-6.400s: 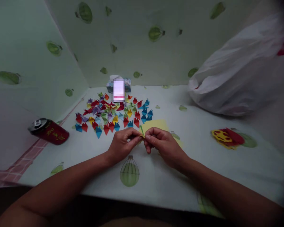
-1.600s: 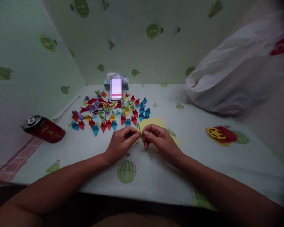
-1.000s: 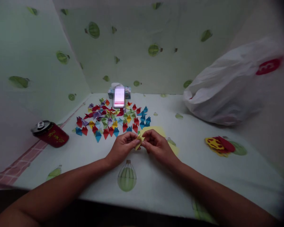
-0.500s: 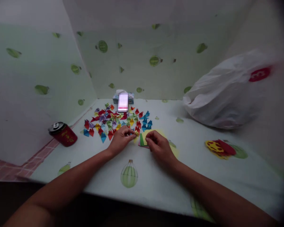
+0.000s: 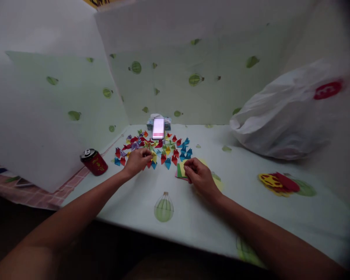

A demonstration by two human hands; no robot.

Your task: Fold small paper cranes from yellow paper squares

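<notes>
My left hand point(image 5: 136, 161) is over the near edge of a spread of small folded paper figures point(image 5: 175, 160) in red, blue, yellow, green and purple. Its thumb and fingers pinch a yellow folded paper figure point(image 5: 154, 156), partly overlapped by the figures around it. Close to the right edge of a small stack of coloured paper sheets point(image 5: 181, 170), yellow and green on top, my right hand point(image 5: 200, 175) is closed with curled fingers. Whatever it may hold between the fingertips is hidden.
A dark red drink can point(image 5: 94, 162) stands at the left. Behind the figures a lit phone point(image 5: 158, 129) leans against a tissue box point(image 5: 167, 123). On the right are a large white plastic bag point(image 5: 280, 116) and red and yellow cut-out pieces point(image 5: 278, 184).
My left hand has moved left and away from the right hand, over the paper figures, with the yellow figure. The right hand stays by the sheets. The view has turned left.
</notes>
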